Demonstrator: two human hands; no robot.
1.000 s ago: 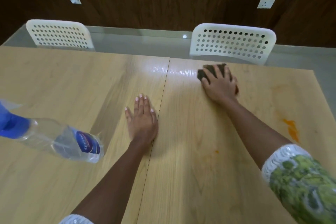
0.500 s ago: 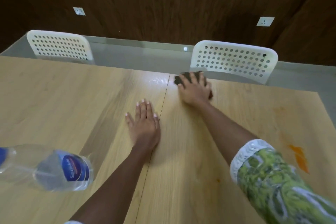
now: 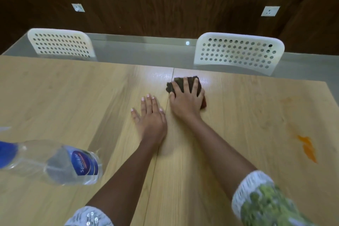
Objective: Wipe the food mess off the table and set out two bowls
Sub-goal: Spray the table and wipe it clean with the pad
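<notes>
Wiping is under way but, by the look of the table (image 3: 73,97), far from finished. The right hand (image 3: 186,101) lies over a dark cloth (image 3: 178,83) near the far edge, just right of the seam between the two tabletops, its fingers spread and pressing down on the cloth rather than curled round it. The left hand (image 3: 151,115) rests flat on the wood just left of the seam, fingers straight and together, holding nothing; it seems to serve as a brace. An orange smear (image 3: 308,147) sits well to the right of the cloth, near the right edge, with a fainter orange mark (image 3: 286,99) farther back, so I judge the main mess untouched so far. A water bottle (image 3: 55,162) lies on its side at the near left. No bowls are in view, so that half of the task looks not yet begun. Two white chairs (image 3: 238,51) stand beyond the table.
</notes>
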